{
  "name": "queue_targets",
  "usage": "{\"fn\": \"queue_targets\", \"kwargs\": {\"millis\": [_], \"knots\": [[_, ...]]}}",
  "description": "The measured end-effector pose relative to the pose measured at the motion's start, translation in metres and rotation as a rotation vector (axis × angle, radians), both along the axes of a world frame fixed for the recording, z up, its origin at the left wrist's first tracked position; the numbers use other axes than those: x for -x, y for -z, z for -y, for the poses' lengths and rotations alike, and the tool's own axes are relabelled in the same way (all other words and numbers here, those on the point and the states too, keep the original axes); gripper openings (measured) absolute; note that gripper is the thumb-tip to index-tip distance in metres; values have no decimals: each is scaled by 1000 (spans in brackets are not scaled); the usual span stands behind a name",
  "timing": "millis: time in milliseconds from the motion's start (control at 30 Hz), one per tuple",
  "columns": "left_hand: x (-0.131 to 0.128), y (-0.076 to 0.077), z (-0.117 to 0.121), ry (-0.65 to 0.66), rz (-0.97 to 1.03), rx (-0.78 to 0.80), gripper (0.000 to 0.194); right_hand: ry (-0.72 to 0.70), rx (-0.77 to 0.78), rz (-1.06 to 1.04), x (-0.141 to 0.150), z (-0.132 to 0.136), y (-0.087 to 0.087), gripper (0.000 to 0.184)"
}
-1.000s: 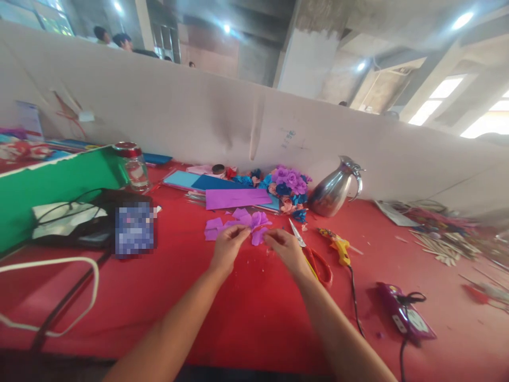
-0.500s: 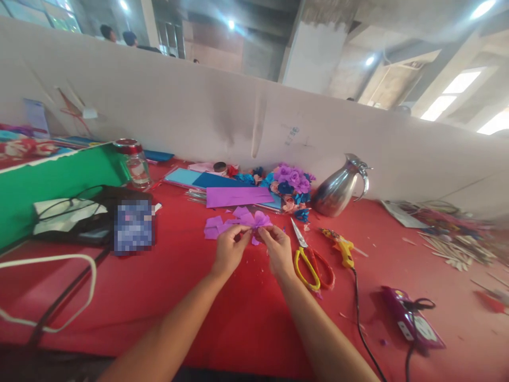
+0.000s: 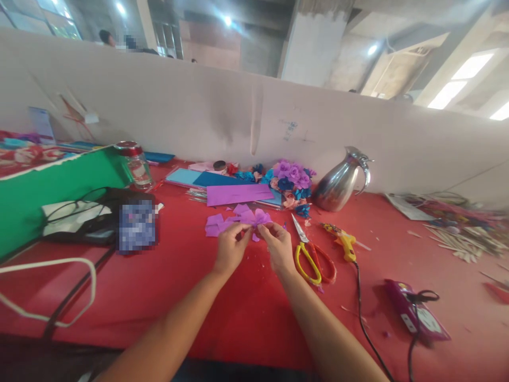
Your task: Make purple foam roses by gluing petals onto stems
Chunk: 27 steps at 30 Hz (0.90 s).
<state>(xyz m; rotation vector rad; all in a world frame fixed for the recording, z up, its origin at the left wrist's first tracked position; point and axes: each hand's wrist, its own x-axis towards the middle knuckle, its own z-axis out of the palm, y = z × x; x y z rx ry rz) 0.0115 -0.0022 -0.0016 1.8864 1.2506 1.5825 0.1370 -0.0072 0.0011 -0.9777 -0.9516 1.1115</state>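
Left of the scissors (image 3: 304, 245), the left hand (image 3: 230, 248) and right hand (image 3: 280, 248) pinch the flower (image 3: 262, 217) low between fingertips, seemingly to leave its petals free, while the glue gun (image 3: 347, 246) lies right of the scissors, probably for easy reach.

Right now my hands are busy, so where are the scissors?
Head view: the scissors lie right of centre, between your right hand and the yellow glue gun.

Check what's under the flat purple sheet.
Blue sheets show behind and right of the purple sheet, thin rods at its left. Whatever it fully covers can't be seen.
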Motion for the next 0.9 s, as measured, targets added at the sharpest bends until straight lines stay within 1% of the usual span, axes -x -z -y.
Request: {"fn": "queue_targets", "kwargs": {"millis": [133, 233, 400, 567, 633, 700, 800, 900], "knots": [[0, 2, 1, -6, -87, -130, 16, 8, 28, -57, 2, 1, -3, 18], [0, 5, 0, -10, -117, -185, 16, -7, 59, -115, 3, 2, -8, 17], [0, 5, 0, -18, -127, -178, 18, -31, 94, -143, 2, 3, -12, 21], [0, 2, 4, 19, -135, -130, 20, -4, 99, -136, 1, 1, -10, 20], [1, 2, 3, 17, -112, -98, 19, 9, 112, -137, 1, 2, -10, 19], [1, 4, 1, 5, -43, -30, 19, -6, 114, -148, 1, 3, -11, 19], [2, 5, -3, 5, 151, 160, 19, -44, 79, -161, 1, 6, -12, 17], [1, 4, -6, 55, 397, 355, 22, -38, 80, -128, 3, 8, -11, 19]]}}
